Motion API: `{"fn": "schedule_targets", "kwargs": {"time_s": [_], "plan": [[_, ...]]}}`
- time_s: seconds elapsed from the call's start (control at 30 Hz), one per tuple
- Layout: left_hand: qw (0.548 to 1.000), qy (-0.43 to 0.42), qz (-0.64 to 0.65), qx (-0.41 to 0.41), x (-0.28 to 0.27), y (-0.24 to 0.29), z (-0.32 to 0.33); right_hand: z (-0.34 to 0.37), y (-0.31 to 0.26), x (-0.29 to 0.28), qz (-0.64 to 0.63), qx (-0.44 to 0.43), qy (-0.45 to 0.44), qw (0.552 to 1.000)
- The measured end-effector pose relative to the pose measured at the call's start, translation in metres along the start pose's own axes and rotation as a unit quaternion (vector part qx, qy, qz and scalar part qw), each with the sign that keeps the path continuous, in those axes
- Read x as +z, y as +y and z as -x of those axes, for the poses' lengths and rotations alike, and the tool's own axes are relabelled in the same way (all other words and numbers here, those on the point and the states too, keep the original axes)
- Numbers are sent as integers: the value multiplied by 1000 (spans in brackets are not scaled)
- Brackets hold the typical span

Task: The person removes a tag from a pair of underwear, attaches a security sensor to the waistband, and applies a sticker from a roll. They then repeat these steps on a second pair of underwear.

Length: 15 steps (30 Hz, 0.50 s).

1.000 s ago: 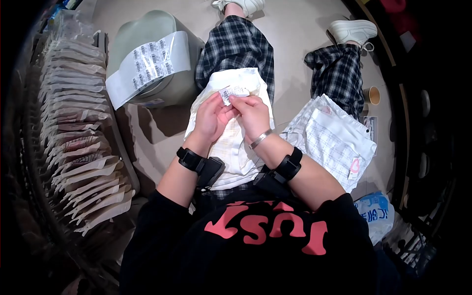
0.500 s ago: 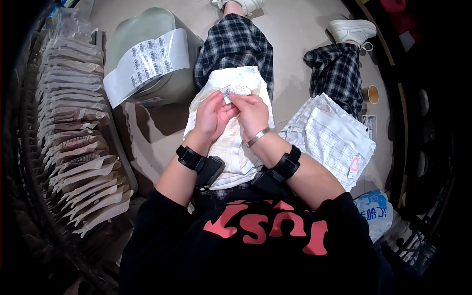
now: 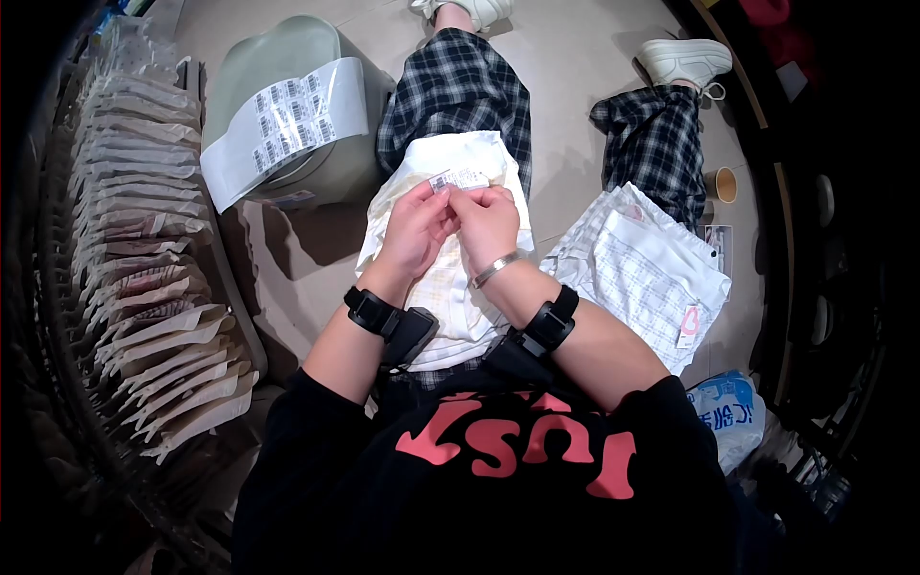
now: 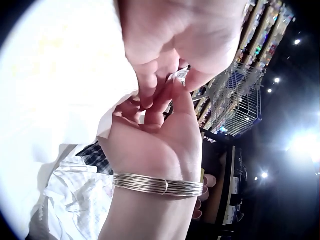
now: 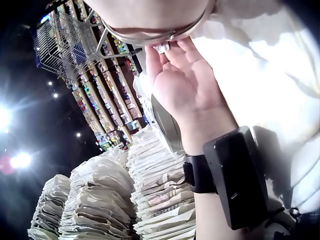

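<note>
Across the person's lap lies a white garment (image 3: 446, 307) with a pale yellow check. Just above its upper part, both hands meet at a small white barcode tag (image 3: 460, 179). The left hand (image 3: 418, 230) pinches the tag's near edge at its left side, thumb close to the other thumb. From the right, the right hand (image 3: 491, 225), with a silver bangle (image 3: 498, 268) at its wrist, pinches the same tag between thumb and fingers. Only a sliver of the tag shows between the fingers in the left wrist view.
A white checked garment (image 3: 652, 268) with a pink heart tag lies at right. At left, a grey-green bin (image 3: 278, 72) bears a sheet of barcode labels (image 3: 292, 120), beside a row of hanging packaged garments (image 3: 158, 249). A paper cup (image 3: 724, 185) and plastic bag (image 3: 728, 412) are at right.
The thumbs have drawn closer together at the tag's near edge, and the left fingers have curled in more. The tag has turned slightly; the garments stay where they were.
</note>
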State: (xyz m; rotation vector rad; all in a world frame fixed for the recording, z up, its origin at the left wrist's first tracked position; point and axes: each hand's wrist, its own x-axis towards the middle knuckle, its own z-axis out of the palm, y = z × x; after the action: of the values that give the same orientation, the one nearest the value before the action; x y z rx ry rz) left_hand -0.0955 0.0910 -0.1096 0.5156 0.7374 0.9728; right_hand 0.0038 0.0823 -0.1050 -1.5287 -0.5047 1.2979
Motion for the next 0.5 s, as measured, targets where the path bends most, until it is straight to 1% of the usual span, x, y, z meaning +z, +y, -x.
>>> {"fn": "schedule_targets", "kwargs": {"time_s": [0.03,0.13,0.2,0.23,0.3,0.33,0.37,0.4,0.5], "plan": [[1000,11,12,1,1,0,0,0,-1,0,13,2,1,1000],[999,34,32,-2,2,-1,0,-9,1,-8,113,32,-1,993],[999,39,23,-11,1,-1,-1,-8,0,-12,111,33,-32,993],[998,60,19,-9,3,0,-1,-7,-2,-14,110,31,-47,992],[995,96,12,-7,11,2,-2,-3,-2,-13,126,-45,-88,987],[994,105,20,21,10,-3,-6,1,-4,-15,134,-85,-100,982],[994,112,0,20,10,-1,-7,4,-9,-21,150,-77,-145,975],[993,114,-19,15,12,0,-7,11,-18,-28,202,-89,-168,961],[990,126,-61,8,26,7,-5,35,-55,-72,255,-167,-218,927]]}}
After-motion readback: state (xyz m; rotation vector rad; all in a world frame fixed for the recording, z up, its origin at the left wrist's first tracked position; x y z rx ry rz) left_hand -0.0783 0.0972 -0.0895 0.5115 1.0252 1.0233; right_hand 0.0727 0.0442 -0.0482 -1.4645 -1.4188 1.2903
